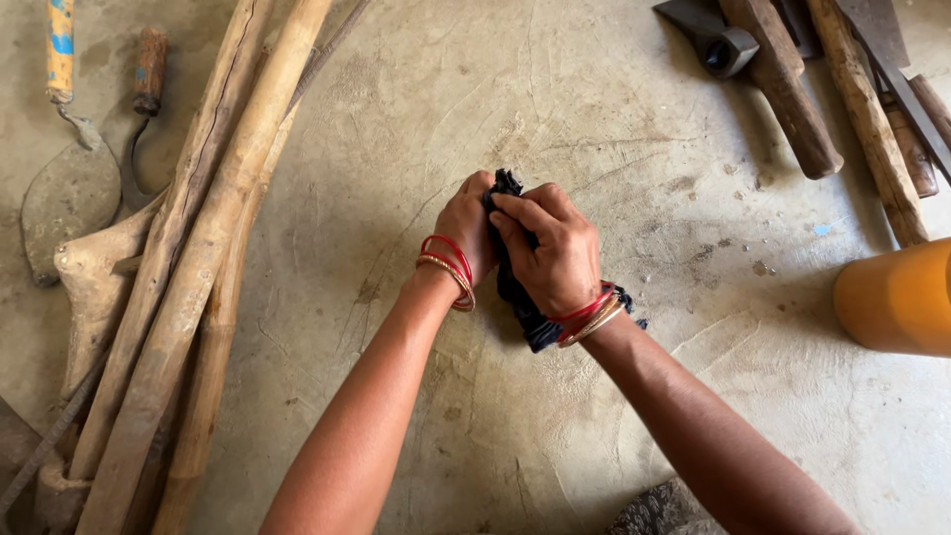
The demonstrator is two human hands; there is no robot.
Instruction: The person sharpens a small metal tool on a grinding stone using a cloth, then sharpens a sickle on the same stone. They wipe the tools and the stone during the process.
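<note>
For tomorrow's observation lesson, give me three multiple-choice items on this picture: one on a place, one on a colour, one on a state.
1. Where do the long wooden poles lie?
A. left of the arms
B. right of the arms
C. across the wrists

2. What colour is the cloth between the hands?
A. white
B. dark blue-black
C. yellow

3. How do the hands hold the cloth?
A. only one hand touches it
B. both hands hover above it
C. both hands grip it, bunched between them

Answers:
1 A, the poles lie on the concrete floor at the left edge.
2 B, the folds showing under the right hand are dark.
3 C, the left hand and right hand close on it from either side.
</note>
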